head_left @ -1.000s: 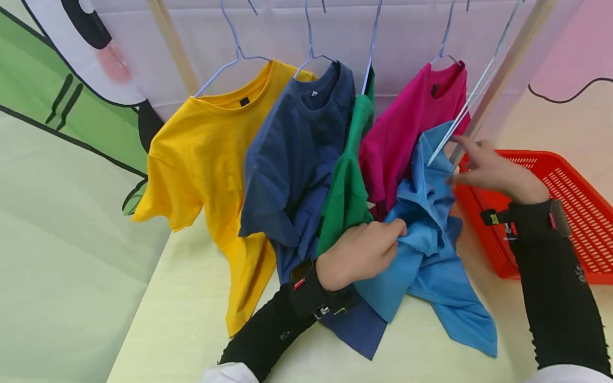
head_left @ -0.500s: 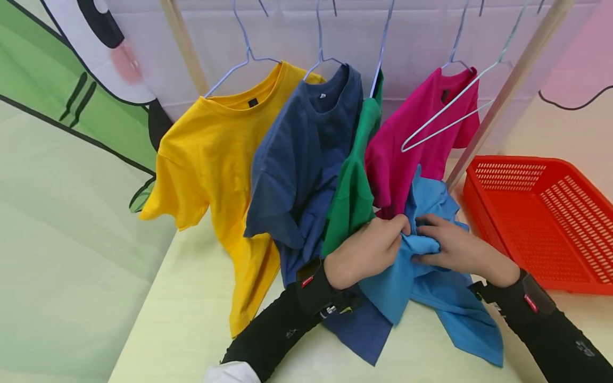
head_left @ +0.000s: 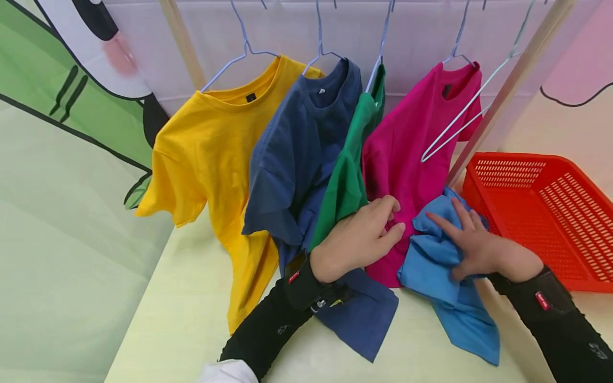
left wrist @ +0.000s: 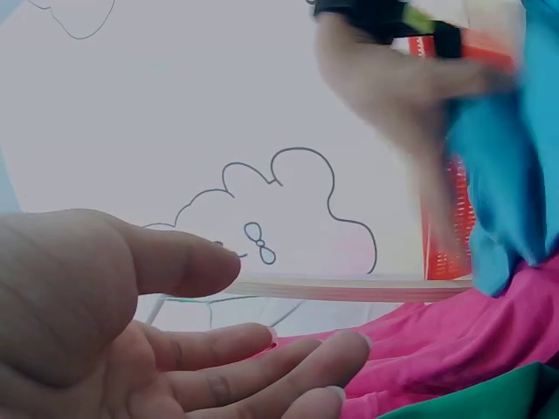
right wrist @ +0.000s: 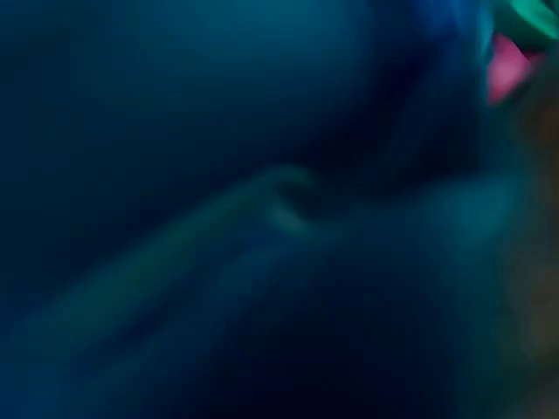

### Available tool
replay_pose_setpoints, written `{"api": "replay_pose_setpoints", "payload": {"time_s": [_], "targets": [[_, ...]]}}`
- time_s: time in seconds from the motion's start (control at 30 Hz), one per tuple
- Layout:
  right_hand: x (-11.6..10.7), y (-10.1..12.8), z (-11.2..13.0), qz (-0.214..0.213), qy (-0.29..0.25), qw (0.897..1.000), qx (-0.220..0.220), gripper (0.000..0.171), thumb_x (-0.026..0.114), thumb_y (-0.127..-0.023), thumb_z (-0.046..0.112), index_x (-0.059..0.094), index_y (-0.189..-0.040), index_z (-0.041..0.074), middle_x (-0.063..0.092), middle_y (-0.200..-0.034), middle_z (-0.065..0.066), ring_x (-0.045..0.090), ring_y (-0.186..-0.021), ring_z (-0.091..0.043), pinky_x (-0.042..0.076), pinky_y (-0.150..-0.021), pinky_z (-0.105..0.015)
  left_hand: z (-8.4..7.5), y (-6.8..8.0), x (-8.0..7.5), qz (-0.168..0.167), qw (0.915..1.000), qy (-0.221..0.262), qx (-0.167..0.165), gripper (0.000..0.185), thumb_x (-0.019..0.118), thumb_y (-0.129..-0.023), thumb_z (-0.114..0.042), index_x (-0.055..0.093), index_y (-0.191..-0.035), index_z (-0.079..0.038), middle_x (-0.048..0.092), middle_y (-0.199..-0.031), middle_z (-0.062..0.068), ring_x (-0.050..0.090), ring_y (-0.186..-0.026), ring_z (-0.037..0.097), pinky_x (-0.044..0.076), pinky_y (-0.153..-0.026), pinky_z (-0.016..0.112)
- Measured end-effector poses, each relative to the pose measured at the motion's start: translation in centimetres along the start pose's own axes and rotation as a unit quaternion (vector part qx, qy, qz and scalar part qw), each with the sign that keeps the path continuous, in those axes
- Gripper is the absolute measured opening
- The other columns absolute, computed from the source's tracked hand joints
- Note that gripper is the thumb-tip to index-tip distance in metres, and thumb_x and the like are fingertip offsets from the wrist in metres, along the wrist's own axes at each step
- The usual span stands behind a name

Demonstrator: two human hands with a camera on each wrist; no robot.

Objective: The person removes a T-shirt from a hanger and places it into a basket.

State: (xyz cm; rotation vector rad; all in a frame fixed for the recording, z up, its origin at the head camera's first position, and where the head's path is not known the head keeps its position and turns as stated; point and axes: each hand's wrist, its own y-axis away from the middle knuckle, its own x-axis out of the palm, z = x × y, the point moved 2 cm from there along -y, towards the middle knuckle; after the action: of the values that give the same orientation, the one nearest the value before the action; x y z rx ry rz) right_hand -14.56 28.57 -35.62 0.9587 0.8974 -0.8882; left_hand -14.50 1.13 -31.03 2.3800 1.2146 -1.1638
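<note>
Right hand (head_left: 471, 242) gripping bunched blue shirt (head_left: 442, 271) on table (head_left: 182, 319), thumb under the cloth, fingers spread on top. Left hand (head_left: 359, 239) relaxed, fingers loose, resting against pink shirt (head_left: 407, 154) at 9 o'clock of blue shirt. Bare hanger (head_left: 460, 127) at 12 o'clock. Red basket (head_left: 541, 213) at 3 o'clock.

Yellow shirt (head_left: 210, 143), navy shirt (head_left: 297, 159) and green shirt (head_left: 347, 181) hang on wire hangers (apparently); red basket (head_left: 541, 213) beside.
</note>
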Motion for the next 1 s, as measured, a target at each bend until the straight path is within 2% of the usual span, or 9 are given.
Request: {"api": "replay_pose_setpoints", "payload": {"time_s": [0.03, 0.07, 0.13, 0.23, 0.4, 0.6, 0.73, 0.87, 1.0], "targets": [[1.0, -0.3, -0.2, 0.036, -0.012, 0.999, 0.015, 0.137, 0.102, -0.064, 0.024, 0.016, -0.170, 0.014, -0.016, -0.167, -0.035, 0.005, -0.144, -0.073, 0.041, -0.097, -0.084, -0.1, 0.1, 0.0, 0.005, 1.0000, -0.002, -0.002, 0.044, 0.068, -0.105, -0.026, 0.051, -0.140, -0.007, 0.058, -0.106, 0.003, 0.058, -0.080, 0.008, 0.051, -0.065, 0.016], [1.9, -0.5, -0.3, 0.063, -0.021, 0.997, 0.029, 0.143, 0.103, -0.061, 0.030, 0.012, -0.170, 0.014, -0.020, -0.167, -0.035, -0.003, -0.145, -0.073, 0.034, -0.099, -0.088, -0.1, 0.1, 0.0, 0.009, 0.9999, -0.005, -0.002, 0.044, 0.068, -0.105, -0.026, 0.051, -0.141, -0.007, 0.058, -0.107, 0.003, 0.058, -0.080, 0.008, 0.051, -0.065, 0.016], [3.3, -1.0, -0.5, 0.089, -0.025, 0.994, 0.052, 0.151, 0.104, -0.057, 0.039, 0.008, -0.171, 0.014, -0.023, -0.167, -0.035, -0.009, -0.145, -0.074, 0.025, -0.099, -0.091, -0.3, 0.2, -0.1, 0.014, 0.9998, -0.014, 0.000, 0.045, 0.067, -0.106, -0.027, 0.051, -0.143, -0.007, 0.059, -0.108, 0.003, 0.058, -0.082, 0.008, 0.051, -0.066, 0.016], [4.5, -1.8, -0.8, 0.104, -0.030, 0.992, 0.069, 0.152, 0.104, -0.056, 0.042, 0.008, -0.169, 0.010, -0.023, -0.166, -0.036, -0.010, -0.144, -0.075, 0.025, -0.101, -0.091, -0.4, 0.3, -0.1, 0.017, 0.9994, -0.030, 0.003, 0.045, 0.066, -0.106, -0.028, 0.051, -0.143, -0.007, 0.060, -0.111, 0.003, 0.058, -0.086, 0.007, 0.051, -0.069, 0.015], [5.1, -2.3, -1.5, 0.099, -0.024, 0.994, 0.048, 0.145, 0.103, -0.056, 0.049, 0.018, -0.162, -0.003, -0.004, -0.163, -0.043, 0.004, -0.139, -0.079, 0.036, -0.099, -0.087, -0.5, 0.4, -0.1, 0.020, 0.9985, -0.049, 0.010, 0.047, 0.068, -0.105, -0.029, 0.052, -0.144, -0.008, 0.061, -0.116, 0.002, 0.059, -0.091, 0.006, 0.052, -0.074, 0.015], [5.6, -0.7, -1.8, 0.038, -0.014, 0.999, -0.003, 0.126, 0.101, -0.057, 0.053, 0.045, -0.152, -0.009, 0.025, -0.153, -0.042, 0.030, -0.132, -0.071, 0.052, -0.089, -0.076, -0.3, 0.4, -0.6, 0.016, 0.9985, -0.051, 0.013, 0.048, 0.069, -0.105, -0.028, 0.052, -0.144, -0.006, 0.062, -0.116, 0.004, 0.059, -0.091, 0.007, 0.052, -0.076, 0.015], [5.5, 0.3, -1.1, 0.005, -0.023, 0.998, -0.061, 0.098, 0.102, -0.063, 0.039, 0.060, -0.138, -0.007, 0.047, -0.137, -0.034, 0.056, -0.114, -0.052, 0.062, -0.079, -0.060, 0.1, 0.2, -1.1, 0.014, 0.9986, -0.051, 0.011, 0.048, 0.069, -0.104, -0.028, 0.052, -0.143, -0.005, 0.063, -0.116, 0.006, 0.060, -0.092, 0.009, 0.053, -0.077, 0.016], [4.6, 1.1, -0.3, 0.014, -0.022, 0.996, -0.086, 0.087, 0.102, -0.061, 0.021, 0.063, -0.134, -0.007, 0.059, -0.130, -0.027, 0.062, -0.108, -0.044, 0.064, -0.074, -0.053, 0.3, 0.0, -1.5, 0.010, 0.9988, -0.046, 0.013, 0.047, 0.069, -0.105, -0.027, 0.053, -0.142, -0.004, 0.063, -0.114, 0.006, 0.061, -0.092, 0.010, 0.054, -0.077, 0.019], [1.8, 2.9, 0.2, 0.023, -0.018, 0.995, -0.097, 0.082, 0.102, -0.062, 0.021, 0.064, -0.131, -0.002, 0.068, -0.117, -0.010, 0.063, -0.100, -0.030, 0.063, -0.072, -0.044, 0.5, 0.0, -1.7, 0.009, 0.9993, -0.032, 0.015, 0.043, 0.065, -0.106, -0.026, 0.052, -0.141, -0.003, 0.063, -0.113, 0.007, 0.060, -0.092, 0.010, 0.053, -0.077, 0.018]]}}
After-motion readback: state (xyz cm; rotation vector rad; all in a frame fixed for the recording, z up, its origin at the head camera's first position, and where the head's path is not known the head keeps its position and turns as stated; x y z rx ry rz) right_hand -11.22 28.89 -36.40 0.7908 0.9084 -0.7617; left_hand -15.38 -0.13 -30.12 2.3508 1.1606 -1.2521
